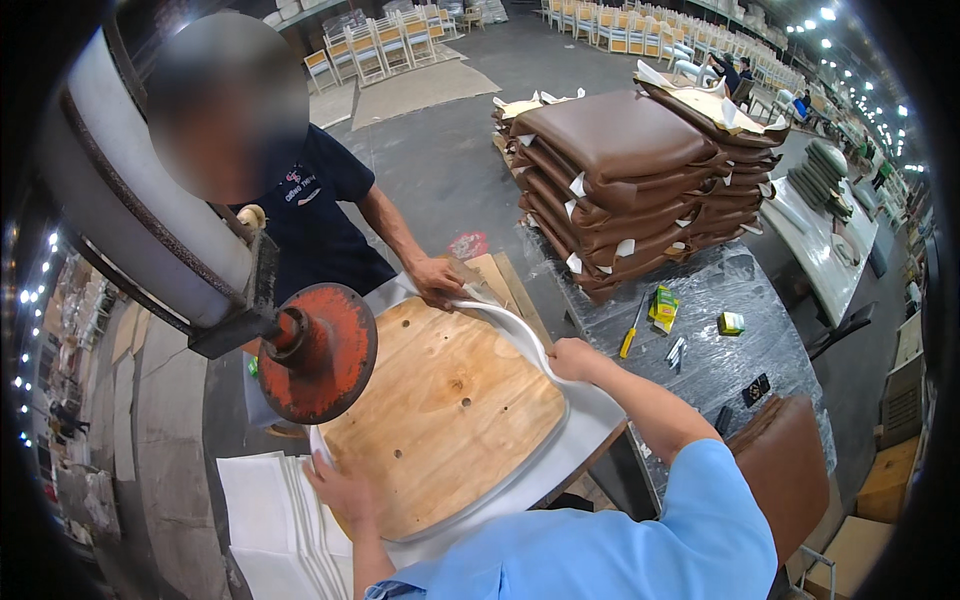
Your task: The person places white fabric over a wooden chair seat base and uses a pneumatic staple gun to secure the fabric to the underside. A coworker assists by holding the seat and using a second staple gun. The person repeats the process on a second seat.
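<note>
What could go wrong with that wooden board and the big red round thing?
The red disc hangs by the wooden board, so the left grip might get pinched if it came down. The white padding might wrinkle if the right grip slipped off its edge.

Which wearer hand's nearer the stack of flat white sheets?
Left. The left hand is just right of the flat white sheets, by the left edge of the pale-brown wooden panel; the right hand is across the panel, at its right side.
</note>
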A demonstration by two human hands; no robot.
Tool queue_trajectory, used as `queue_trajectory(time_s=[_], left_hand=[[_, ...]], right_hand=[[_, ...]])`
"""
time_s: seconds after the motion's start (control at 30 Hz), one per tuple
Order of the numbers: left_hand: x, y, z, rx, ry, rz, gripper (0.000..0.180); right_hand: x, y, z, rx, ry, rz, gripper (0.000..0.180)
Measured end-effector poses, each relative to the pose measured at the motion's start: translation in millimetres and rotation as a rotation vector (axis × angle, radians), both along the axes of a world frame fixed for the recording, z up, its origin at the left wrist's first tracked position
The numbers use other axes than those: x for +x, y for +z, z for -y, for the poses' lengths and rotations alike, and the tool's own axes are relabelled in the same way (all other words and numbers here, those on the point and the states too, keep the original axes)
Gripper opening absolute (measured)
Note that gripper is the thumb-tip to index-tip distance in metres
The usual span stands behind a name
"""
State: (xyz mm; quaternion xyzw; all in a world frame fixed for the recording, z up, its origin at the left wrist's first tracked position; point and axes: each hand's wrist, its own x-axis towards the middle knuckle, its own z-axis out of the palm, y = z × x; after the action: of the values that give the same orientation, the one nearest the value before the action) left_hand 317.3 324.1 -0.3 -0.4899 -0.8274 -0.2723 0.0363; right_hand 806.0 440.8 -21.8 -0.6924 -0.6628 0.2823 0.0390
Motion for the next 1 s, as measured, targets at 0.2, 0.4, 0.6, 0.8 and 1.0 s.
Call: queue_trajectory(time_s=[0.2, 0.4, 0.6, 0.8, 1.0], left_hand=[[-51, -3, 4, -0.059, 0.187, 0.589, 0.038], [-84, -18, 57, 0.022, 0.323, 1.184, 0.027], [-109, -12, 69, -0.215, 0.102, 1.226, 0.025], [-103, -13, 69, -0.299, 0.15, 1.191, 0.028], [-106, -16, 74, -0.258, 0.158, 1.3, 0.028]], right_hand=[[-11, -13, 31, 0.246, -0.242, -0.153, 0.032], [-10, -15, 32, 0.14, -0.357, -0.247, 0.034], [6, 13, -9, -0.374, -0.247, -0.371, 0.033], [-4, 15, -20, -0.393, -0.138, -0.171, 0.033], [-1, 0, -25, -0.342, -0.055, -0.102, 0.031]])
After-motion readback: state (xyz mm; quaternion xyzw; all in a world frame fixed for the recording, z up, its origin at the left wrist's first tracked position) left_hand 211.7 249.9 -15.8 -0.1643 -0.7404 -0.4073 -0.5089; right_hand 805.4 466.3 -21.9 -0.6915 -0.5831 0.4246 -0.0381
